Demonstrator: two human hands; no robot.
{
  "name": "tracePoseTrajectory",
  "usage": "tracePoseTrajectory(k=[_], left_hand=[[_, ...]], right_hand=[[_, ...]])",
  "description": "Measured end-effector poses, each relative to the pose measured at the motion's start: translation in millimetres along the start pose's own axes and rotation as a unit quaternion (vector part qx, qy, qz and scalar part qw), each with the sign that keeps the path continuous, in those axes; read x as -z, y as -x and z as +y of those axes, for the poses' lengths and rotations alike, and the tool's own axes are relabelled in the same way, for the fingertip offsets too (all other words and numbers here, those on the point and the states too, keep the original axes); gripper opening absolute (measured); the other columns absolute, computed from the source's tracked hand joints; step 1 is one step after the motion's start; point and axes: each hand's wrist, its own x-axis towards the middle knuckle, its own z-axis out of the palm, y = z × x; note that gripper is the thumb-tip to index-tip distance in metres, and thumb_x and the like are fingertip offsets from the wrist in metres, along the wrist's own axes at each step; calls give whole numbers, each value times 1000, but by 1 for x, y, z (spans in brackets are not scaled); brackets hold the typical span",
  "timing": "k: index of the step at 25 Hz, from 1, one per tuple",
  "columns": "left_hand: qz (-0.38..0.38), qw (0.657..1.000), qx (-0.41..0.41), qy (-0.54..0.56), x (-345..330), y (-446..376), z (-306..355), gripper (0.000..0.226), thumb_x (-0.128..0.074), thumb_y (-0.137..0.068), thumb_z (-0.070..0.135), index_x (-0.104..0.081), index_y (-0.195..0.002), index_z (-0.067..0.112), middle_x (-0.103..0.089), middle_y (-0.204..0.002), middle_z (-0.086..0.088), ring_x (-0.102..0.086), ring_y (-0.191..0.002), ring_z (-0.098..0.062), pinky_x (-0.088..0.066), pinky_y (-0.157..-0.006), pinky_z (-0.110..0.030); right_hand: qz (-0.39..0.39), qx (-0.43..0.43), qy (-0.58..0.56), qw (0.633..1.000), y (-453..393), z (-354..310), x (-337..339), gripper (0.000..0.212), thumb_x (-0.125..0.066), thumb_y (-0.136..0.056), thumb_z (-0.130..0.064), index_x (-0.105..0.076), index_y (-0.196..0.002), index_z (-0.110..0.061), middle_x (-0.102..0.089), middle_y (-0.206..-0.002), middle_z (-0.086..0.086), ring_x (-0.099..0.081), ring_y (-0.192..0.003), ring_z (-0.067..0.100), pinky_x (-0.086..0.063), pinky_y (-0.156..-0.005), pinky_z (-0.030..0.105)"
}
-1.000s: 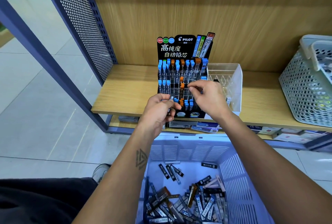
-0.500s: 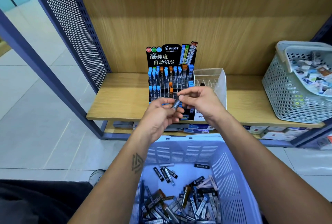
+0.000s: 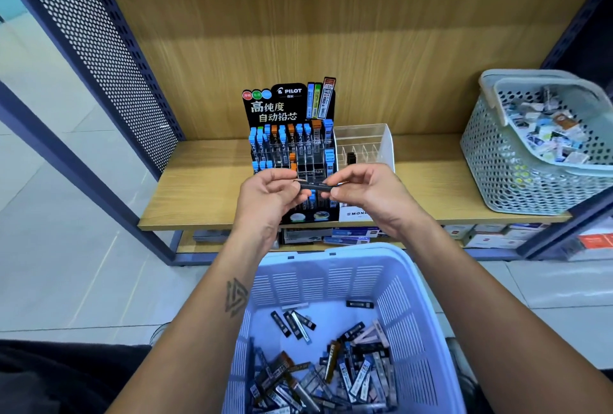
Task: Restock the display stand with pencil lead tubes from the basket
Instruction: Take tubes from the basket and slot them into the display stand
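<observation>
Bright, even indoor light with wide-angle bending at the edges.

The light is soft and comes mostly from above; the wooden shelf (image 3: 199, 188) has only weak shadows under the display stand (image 3: 292, 135). The floor tiles (image 3: 59, 221) at left look pale and a little washed out. The blue frame posts (image 3: 66, 161) curve near the borders, and the grey basket (image 3: 517, 161) at right is slightly smeared by motion blur.

Shelf (image 3: 205, 194): carries display stand, clear box, mesh basket.
Display stand (image 3: 292, 148): mid-shelf, against back panel.
Clear box (image 3: 365, 145): touching stand's right side.
Mesh basket (image 3: 517, 161): far right of shelf, well apart from box.
Basket (image 3: 331, 277): on floor side, before shelf, below both hands.
Tubes (image 3: 318, 370): heaped in basket's near end.
Held tube (image 3: 315, 185): level, between left hand (image 3: 265, 201) and right hand (image 3: 368, 191), before stand.
</observation>
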Motion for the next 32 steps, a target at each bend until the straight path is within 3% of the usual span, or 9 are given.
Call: tracePoseTrajectory(k=[5, 12, 17, 21, 23, 26, 28, 30, 32], left_hand=[[-18, 995, -55, -87, -18, -2, -6, 27, -59, -92, -16, -65, -102, 8, -78, -91, -2, -72, -81, -17, -59, -78, -25], [-50, 977, -80, -192, -43, -8, -10, 26, -60, -92, -15, -66, -99, 10, -72, -91, -5, -73, -74, -10, -58, -75, -21], [-75, 931, -128, -334, -62, -16, -18, 18, -70, -89, -3, -72, -95, 14, -72, -91, -3, -70, -85, -15, -60, -84, -33], [-38, 919, -136, -368, -81, -15, -27, 13, -72, -86, 0, -74, -93, 11, -73, -87, 3, -70, -84, -10, -60, -85, -34], [-47, 928, -123, -348, -85, -15, -31, 11, -73, -88, 2, -75, -93, 12, -74, -88, 3, -71, -85, -9, -59, -87, -32], [-40, 943, -102, -314, -84, -20, -32, 15, -68, -91, 0, -75, -99, 12, -75, -95, 1, -72, -92, -13, -59, -90, -35], [-41, 936, -99, -334, -83, -23, -35, 21, -62, -92, -4, -73, -101, 12, -74, -99, 0, -71, -95, -15, -60, -89, -37], [-62, 921, -99, -372, -84, -20, -38, 22, -60, -93, -4, -73, -104, 11, -73, -104, -1, -70, -95, -18, -60, -87, -37], [-96, 902, -94, -411, -88, -16, -43, 26, -57, -95, -1, -70, -114, 11, -71, -111, -5, -69, -97, -22, -59, -84, -37]], right_hand=[[15, 23, 20, 999, 1, 6, 13, 36, -74, -73, 22, -71, -92, -8, -74, -91, 3, -72, -84, 16, -57, -79, 28], [16, 26, 54, 998, 3, 17, 33, 31, -80, -74, 11, -70, -95, -10, -75, -93, 7, -71, -85, 17, -58, -84, 30], [45, 68, 230, 970, -3, 28, 37, 23, -86, -76, -9, -67, -88, -13, -67, -81, 3, -58, -71, 11, -52, -66, 27], [30, 59, 268, 961, -5, 28, 37, 25, -80, -81, -11, -60, -95, -11, -66, -83, 14, -52, -64, 10, -53, -65, 33], [35, 42, 270, 961, -8, 27, 46, 24, -79, -83, -9, -60, -96, -17, -66, -79, 10, -55, -63, 9, -52, -62, 26], [135, 13, 208, 969, -15, 27, 73, 31, -73, -88, -1, -65, -100, -29, -70, -72, -8, -66, -74, 9, -54, -72, 24], [205, 6, 171, 964, -22, 31, 89, 33, -71, -89, 0, -70, -108, -27, -66, -75, -4, -69, -81, 15, -60, -83, 32], [214, 6, 163, 963, -26, 36, 91, 34, -69, -91, 0, -72, -116, -23, -65, -84, 7, -71, -85, 19, -60, -88, 34], [201, 14, 180, 963, -28, 38, 87, 34, -69, -91, -2, -68, -116, -25, -68, -80, 3, -72, -86, 22, -59, -88, 32]])
